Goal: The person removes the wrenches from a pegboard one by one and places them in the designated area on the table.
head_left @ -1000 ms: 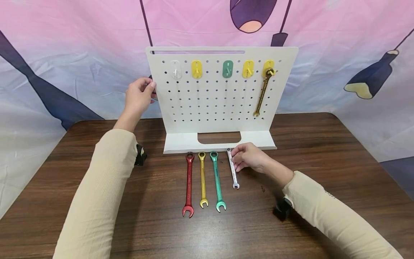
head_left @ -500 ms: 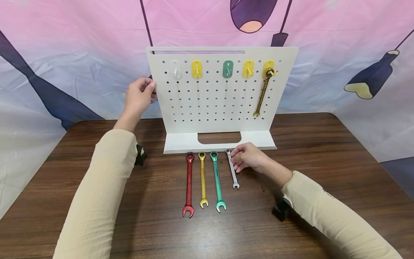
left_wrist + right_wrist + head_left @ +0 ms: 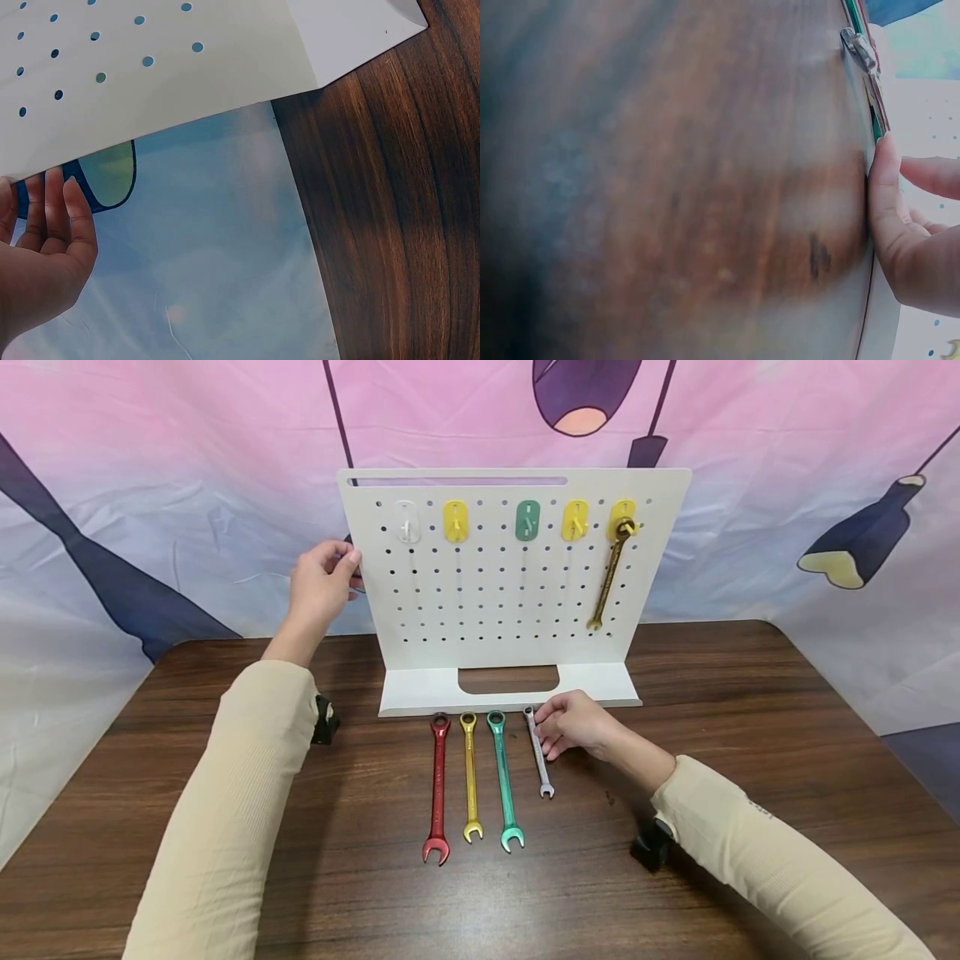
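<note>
My left hand [image 3: 318, 581] holds the left edge of a white pegboard [image 3: 465, 653], thumb at the front. In the left wrist view, that hand [image 3: 56, 259] has its fingers partly behind the board's edge. On the table before the stand, my right hand [image 3: 577, 724] pinches a small silver combination wrench [image 3: 542, 767] near its ring end. The right wrist view shows the thumb against this wrench [image 3: 861, 52], its open end sticking out. To its left lie a green wrench [image 3: 505, 785], a yellow wrench [image 3: 471, 777] and a red wrench [image 3: 438, 785], ring ends toward the board.
Along the pegboard's top sit a clear hook [image 3: 408, 521], a yellow hook [image 3: 456, 521], a green hook [image 3: 528, 520] and further yellow hooks. A gold-toned wrench [image 3: 608, 578] hangs from the rightmost one. Behind the wooden table [image 3: 750, 693] hangs a printed cloth [image 3: 225, 460].
The silver wrench's ring end has shifted slightly left and toward me, with my right hand on it. My left hand keeps its place at the board's edge.
</note>
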Demonstrator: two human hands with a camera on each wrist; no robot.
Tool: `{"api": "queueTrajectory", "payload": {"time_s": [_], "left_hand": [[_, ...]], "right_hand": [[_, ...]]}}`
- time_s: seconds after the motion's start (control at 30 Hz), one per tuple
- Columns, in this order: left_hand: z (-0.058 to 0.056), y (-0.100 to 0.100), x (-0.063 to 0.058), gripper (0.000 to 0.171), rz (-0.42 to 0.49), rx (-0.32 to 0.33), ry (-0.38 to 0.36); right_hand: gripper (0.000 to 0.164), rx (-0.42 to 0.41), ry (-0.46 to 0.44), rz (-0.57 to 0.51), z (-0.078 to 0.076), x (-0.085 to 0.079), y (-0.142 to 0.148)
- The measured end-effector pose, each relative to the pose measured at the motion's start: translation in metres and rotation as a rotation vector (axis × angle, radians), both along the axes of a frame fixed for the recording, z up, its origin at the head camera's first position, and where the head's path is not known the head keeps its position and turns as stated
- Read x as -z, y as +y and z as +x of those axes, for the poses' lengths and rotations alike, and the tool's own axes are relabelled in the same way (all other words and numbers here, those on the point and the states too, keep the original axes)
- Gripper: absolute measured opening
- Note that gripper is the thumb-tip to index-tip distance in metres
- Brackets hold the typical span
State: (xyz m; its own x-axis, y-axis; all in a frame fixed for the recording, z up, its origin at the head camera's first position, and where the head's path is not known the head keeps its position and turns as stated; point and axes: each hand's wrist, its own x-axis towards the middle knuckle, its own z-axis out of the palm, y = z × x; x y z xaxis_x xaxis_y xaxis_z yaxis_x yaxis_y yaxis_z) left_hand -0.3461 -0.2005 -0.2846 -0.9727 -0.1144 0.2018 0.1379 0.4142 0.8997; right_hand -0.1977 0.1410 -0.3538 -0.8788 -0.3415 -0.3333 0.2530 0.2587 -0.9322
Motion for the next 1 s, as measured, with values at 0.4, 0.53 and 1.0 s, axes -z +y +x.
{"api": "queueTrajectory", "payload": {"time_s": [0.4,0.53,1.0], "left_hand": [[0.017,0.008,-0.010,0.031,-0.018,-0.004,0.022],[0.005,0.002,-0.001,0.034,-0.010,0.002,0.027],[-0.007,-0.003,0.006,0.032,-0.009,-0.020,0.002]], "right_hand": [[0.018,0.004,-0.010,0.024,-0.001,-0.002,0.001],[0.020,0.004,-0.009,0.023,-0.001,-0.004,0.003],[0.023,-0.031,0.061,-0.015,-0.006,-0.012,0.017]]}}
